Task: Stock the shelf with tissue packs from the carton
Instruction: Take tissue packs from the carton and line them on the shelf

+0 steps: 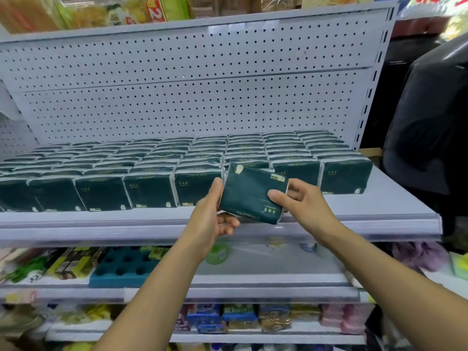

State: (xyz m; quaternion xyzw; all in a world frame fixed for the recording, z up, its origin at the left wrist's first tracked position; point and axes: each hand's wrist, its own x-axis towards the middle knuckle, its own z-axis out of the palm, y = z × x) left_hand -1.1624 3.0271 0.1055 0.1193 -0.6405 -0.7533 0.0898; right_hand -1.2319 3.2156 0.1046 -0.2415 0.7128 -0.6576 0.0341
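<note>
Held tilted just before the shelf's front row, the dark green soft plastic-wrapped tissue pack (pixel 250 193) is pinched at nine o'clock by the left hand (pixel 215 216) and at three o'clock by the right hand (pixel 304 206), looking light, squashy, slippery, best gripped by its short ends.

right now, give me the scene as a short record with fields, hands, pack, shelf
held item: dark green tissue pack, tilted, in front of the shelf row
left hand: left hand grips the pack's left edge
right hand: right hand pinches its right edge, thumb on the front
shelf: white shelf with rows of matching packs standing upright
gap: front row has an opening behind the held pack
carton: not in view
</note>
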